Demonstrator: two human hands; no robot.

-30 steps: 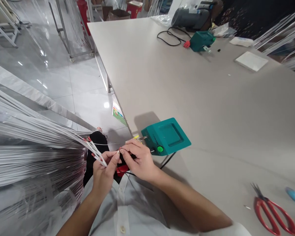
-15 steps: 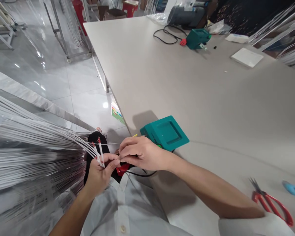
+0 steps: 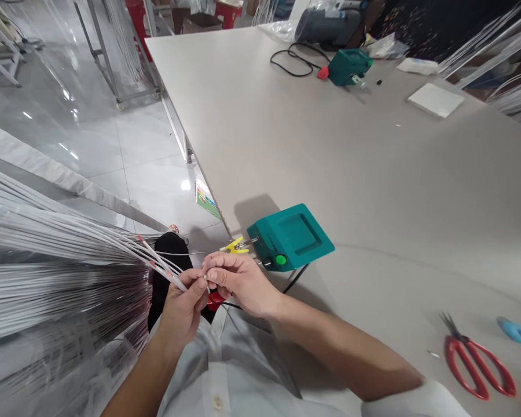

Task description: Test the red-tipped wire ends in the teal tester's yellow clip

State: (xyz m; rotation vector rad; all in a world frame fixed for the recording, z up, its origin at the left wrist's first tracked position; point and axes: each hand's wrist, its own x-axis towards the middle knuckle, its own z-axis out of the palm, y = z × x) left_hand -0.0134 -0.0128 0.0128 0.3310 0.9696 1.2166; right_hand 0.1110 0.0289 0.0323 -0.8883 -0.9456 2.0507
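White wires with red marks run out of my left hand, which is closed round them. My right hand meets it fingertip to fingertip, pinching a small pale wire end. Just beyond my right hand is a yellow clip, attached to a metal post on a green box with a bright green button. A red clip or plug with a black cable shows partly below my hands.
Red-handled scissors and a blue ring-shaped thing lie at the table's right. A second green device and a grey motor stand at the far side. Bundled white wires hang on my left. The table edge runs ahead.
My right hand has shifted down and left, uncovering the yellow clip and green button. The wires in my left hand have tipped to the left, and my right forearm has dropped.
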